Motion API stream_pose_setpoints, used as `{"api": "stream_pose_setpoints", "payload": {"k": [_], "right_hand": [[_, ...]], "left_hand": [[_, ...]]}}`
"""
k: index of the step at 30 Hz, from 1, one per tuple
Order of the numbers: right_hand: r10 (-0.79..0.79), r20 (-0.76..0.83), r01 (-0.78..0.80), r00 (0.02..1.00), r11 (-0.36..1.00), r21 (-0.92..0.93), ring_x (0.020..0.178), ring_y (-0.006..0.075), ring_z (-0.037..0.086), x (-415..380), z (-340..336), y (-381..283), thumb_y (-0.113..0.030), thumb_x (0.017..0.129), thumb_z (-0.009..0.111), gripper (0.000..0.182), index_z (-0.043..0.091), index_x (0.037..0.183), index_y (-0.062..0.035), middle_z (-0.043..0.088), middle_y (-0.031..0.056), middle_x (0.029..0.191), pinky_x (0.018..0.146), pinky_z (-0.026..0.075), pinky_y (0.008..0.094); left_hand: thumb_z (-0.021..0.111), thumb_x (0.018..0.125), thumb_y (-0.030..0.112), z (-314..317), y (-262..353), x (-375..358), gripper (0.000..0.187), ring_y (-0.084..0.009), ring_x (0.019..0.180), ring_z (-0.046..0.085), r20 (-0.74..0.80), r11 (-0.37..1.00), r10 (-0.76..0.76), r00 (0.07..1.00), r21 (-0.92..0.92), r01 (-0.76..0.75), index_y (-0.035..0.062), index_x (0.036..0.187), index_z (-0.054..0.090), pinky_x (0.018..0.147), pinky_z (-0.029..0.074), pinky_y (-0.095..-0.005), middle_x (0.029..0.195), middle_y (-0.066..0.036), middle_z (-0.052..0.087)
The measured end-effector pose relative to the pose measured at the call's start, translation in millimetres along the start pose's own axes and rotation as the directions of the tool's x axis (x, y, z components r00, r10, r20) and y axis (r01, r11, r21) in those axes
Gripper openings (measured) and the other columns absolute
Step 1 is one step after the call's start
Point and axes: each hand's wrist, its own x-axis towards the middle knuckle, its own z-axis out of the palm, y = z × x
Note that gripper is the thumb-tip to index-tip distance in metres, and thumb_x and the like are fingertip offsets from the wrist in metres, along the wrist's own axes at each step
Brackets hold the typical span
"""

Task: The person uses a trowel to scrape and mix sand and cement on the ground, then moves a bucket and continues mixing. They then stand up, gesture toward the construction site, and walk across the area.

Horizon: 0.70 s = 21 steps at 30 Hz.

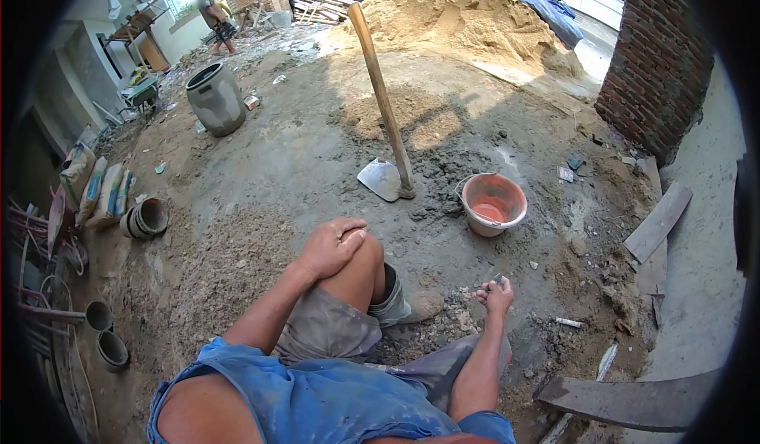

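Head view, the one camera I monitor: mounted on the person's head, it faces forward and steeply down through a wide lens. Nearest, the blue shirt [293, 396]; next, the right hand [332, 248] and left hand [495, 294]; at middle range, the hoe [381, 100] and plastic bucket [492, 204]; farther, the sand heap [467, 20].

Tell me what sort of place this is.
Most likely an outdoor building site: there's a big sand pile, a bare brick wall on the right, and a hoe standing near a bucket.
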Motion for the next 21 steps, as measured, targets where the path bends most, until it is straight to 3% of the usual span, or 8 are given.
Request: {"api": "stream_pose_setpoints", "payload": {"k": [21], "right_hand": [[-0.005, 0.038, 0.006, 0.999, 1.000, -0.008, 0.051, 0.0137, 0.061, -0.7, -0.1, 0.4, -0.006, 0.092, 0.050, 0.015, 0.053, 0.107, -0.0083, 0.062, 0.0051, 0.075, 0.041, 0.048, 0.0244]], "left_hand": [[0.054, 0.089, 0.023, -0.3, -2.4, 1.6, 0.035, -0.0293, 0.107, 0.062, 0.026, 1.000, -0.002, 1.000, 0.004, 0.002, 0.0004, 0.113, 0.065, 0.094, 0.046, -0.0354, 0.113, -0.018, 0.066]]}}
